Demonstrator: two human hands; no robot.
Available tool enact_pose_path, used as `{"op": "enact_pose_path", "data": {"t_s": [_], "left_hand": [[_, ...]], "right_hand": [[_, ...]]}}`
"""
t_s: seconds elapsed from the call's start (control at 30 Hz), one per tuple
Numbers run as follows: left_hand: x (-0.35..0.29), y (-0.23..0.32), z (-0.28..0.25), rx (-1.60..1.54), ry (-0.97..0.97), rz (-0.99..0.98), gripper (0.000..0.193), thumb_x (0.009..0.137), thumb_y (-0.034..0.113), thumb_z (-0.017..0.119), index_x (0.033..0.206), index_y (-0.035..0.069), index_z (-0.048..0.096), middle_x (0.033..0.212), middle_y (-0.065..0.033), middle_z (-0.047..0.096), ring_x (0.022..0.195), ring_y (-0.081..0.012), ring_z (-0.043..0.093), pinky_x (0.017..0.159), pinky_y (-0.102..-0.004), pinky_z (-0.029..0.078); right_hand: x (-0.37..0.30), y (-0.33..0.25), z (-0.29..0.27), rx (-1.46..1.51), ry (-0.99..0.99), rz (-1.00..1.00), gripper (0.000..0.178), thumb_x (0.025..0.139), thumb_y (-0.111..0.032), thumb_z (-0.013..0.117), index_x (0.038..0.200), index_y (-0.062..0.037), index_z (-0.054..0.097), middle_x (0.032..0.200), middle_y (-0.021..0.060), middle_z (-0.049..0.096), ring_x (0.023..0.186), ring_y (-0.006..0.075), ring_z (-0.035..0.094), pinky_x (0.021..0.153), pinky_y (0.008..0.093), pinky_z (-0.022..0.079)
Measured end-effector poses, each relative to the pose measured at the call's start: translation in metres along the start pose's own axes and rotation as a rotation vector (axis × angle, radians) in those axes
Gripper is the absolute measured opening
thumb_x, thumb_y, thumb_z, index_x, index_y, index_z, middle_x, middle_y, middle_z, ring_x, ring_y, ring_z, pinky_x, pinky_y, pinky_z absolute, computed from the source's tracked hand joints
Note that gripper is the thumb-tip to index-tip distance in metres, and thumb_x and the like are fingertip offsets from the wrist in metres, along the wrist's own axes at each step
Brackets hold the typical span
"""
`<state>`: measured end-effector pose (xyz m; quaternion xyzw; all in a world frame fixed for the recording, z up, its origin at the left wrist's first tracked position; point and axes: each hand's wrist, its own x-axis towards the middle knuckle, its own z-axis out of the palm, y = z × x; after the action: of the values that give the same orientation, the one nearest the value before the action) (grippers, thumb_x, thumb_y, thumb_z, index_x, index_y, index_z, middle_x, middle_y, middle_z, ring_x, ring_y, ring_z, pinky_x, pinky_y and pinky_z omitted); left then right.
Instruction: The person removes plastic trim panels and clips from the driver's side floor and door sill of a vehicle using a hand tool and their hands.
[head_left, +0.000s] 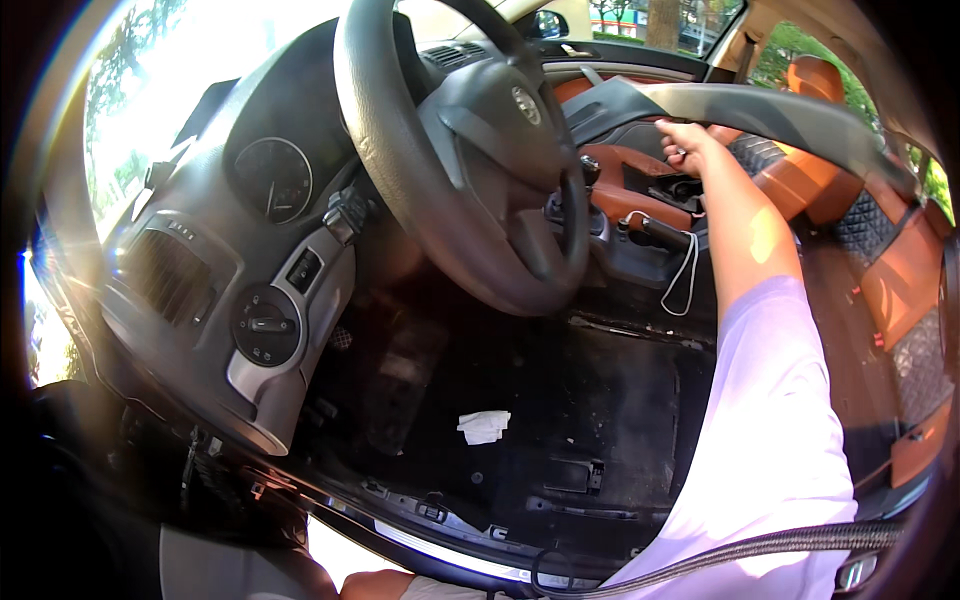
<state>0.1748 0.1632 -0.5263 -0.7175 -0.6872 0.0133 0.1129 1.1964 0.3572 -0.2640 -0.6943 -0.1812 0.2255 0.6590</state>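
My right arm reaches across the inside of a car, and my right hand [684,147] is closed at the lower edge of a long, curved dark plastic trim panel [770,110]. The panel stretches from behind the steering wheel [460,150] toward the rear seats, above the centre console [655,250]. Part of its near end is hidden by the wheel. A white cable [690,270] loops down beside the console, below my forearm. My left hand is out of the picture.
Bare dark floor [540,400] shows where a driver's seat would stand, with a crumpled white paper [484,427] and a metal bracket [580,474] on it. Orange and black seats [905,270] stand at the right. A black ribbed tube [760,545] crosses the lower right, near the door sill [450,555].
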Motion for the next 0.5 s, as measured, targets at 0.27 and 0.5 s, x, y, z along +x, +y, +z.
{"op": "enact_pose_path", "data": {"t_s": [0.27, 0.5], "left_hand": [[-0.001, 0.005, -0.009, 0.009, -0.127, -0.079, 0.034, 0.106, 0.03, 0.06, 0.102, 0.0, 0.074, 0.09, -0.0212, 0.073, 0.079, -0.0422, 0.069, 0.072, -0.0489, 0.058], [-0.001, 0.002, 0.007, -0.085, 0.198, -0.02, 0.039, 0.104, 0.032, 0.064, 0.079, 0.003, 0.066, 0.076, -0.0182, 0.065, 0.068, -0.043, 0.062, 0.063, -0.0536, 0.051]], "right_hand": [[0.064, 0.125, 0.038, 0.329, -0.123, 0.082, 0.027, 0.104, -0.025, 0.065, 0.083, -0.0183, 0.05, 0.067, -0.0065, 0.038, 0.052, 0.0098, 0.034, 0.046, 0.0251, 0.023], [-0.159, 0.309, 0.095, -0.064, -0.179, 0.041, 0.019, 0.096, -0.022, 0.065, 0.111, -0.0113, 0.07, 0.073, -0.0007, 0.055, 0.051, 0.0113, 0.049, 0.044, 0.0273, 0.036]]}}
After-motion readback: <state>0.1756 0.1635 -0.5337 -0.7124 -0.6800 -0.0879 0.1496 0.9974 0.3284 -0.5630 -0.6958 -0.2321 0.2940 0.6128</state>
